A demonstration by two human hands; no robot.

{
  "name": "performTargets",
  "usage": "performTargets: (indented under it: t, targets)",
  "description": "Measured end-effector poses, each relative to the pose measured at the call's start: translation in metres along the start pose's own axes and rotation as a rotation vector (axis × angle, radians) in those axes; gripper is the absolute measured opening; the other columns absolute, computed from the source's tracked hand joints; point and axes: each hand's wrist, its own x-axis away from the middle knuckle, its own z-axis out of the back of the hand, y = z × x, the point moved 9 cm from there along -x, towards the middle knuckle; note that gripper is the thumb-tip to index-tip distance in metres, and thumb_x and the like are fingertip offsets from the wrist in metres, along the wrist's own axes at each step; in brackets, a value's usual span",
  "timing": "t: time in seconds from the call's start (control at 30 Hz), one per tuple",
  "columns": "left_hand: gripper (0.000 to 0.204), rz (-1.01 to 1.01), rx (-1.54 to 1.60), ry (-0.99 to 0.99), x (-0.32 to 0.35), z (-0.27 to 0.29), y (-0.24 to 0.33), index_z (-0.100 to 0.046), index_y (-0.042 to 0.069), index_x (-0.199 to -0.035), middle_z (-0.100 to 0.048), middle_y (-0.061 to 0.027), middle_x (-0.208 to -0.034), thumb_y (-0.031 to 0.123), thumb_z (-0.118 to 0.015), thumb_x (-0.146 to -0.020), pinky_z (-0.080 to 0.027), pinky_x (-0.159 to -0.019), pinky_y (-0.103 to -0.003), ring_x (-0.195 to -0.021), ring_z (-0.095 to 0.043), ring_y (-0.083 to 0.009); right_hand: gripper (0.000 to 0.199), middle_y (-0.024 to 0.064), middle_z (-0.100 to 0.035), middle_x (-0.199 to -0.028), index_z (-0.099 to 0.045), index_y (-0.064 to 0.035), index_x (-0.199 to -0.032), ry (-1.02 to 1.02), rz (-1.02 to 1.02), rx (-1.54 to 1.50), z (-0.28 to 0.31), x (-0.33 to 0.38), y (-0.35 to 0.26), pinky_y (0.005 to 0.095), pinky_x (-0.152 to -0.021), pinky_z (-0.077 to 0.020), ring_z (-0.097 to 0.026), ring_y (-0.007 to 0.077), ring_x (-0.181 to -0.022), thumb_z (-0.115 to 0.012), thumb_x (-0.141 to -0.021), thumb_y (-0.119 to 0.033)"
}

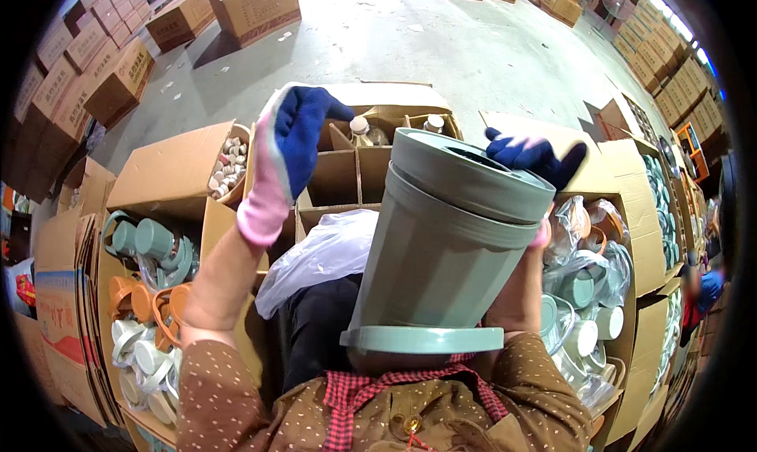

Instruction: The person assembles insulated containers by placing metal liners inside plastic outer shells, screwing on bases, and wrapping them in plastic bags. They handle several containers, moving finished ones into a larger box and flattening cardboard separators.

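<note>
A large grey-green ribbed jug body (449, 255), like a vacuum flask shell, tilts in front of my chest. Its wide round collar (465, 172) points up and away, and a flat flange at its other end lies near my apron. My left hand (296, 141), in a navy and pink glove, is raised left of the jug, fingers extended, holding nothing. At the collar's far right edge shows my right hand (540, 156), gloved alike, fingers spread; its palm and wrist are partly hidden behind the jug. Whether it supports the jug cannot be seen. A white plastic bag (323, 255) lies by my lap.
Ahead stands a divided carton (335, 172) with clear bottle-like items (360, 129). Open cartons of green, orange and white plastic parts flank me at left (150, 294) and right (583, 294). A small box (229, 164) holds pale caps. Stacked cartons (256, 11) line the floor beyond.
</note>
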Motion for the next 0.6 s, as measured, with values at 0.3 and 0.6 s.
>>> performTargets:
  t: [0.3, 0.6]
  targets:
    - [0.020, -0.356, 0.067, -0.364, 0.013, -0.069, 0.078, -0.062, 0.001, -0.107, -0.068, -0.0116, -0.099, 0.012, -0.058, -0.091, -0.052, -0.083, -0.030, -0.092, -0.065, -0.0185, 0.098, 0.0227, -0.067, -0.087, -0.067, 0.0036, -0.080, 0.009, 0.144, 0.171, -0.037, -0.002, -0.031, 0.0453, -0.094, -0.0445, -0.064, 0.0345, -0.085, -0.007, -0.092, -0.074]
    - [0.021, -0.381, 0.088, -0.282, 0.016, -0.078, 0.093, -0.063, 0.003, -0.096, -0.068, -0.0111, -0.085, 0.023, -0.057, -0.094, -0.051, -0.081, -0.036, -0.086, -0.067, -0.0223, 0.099, 0.0230, -0.066, -0.087, -0.067, 0.0033, -0.081, 0.231, -0.120, 0.061, -0.031, 0.022, 0.006, 0.0441, -0.092, -0.0456, -0.064, 0.0338, -0.085, -0.009, -0.091, -0.076]
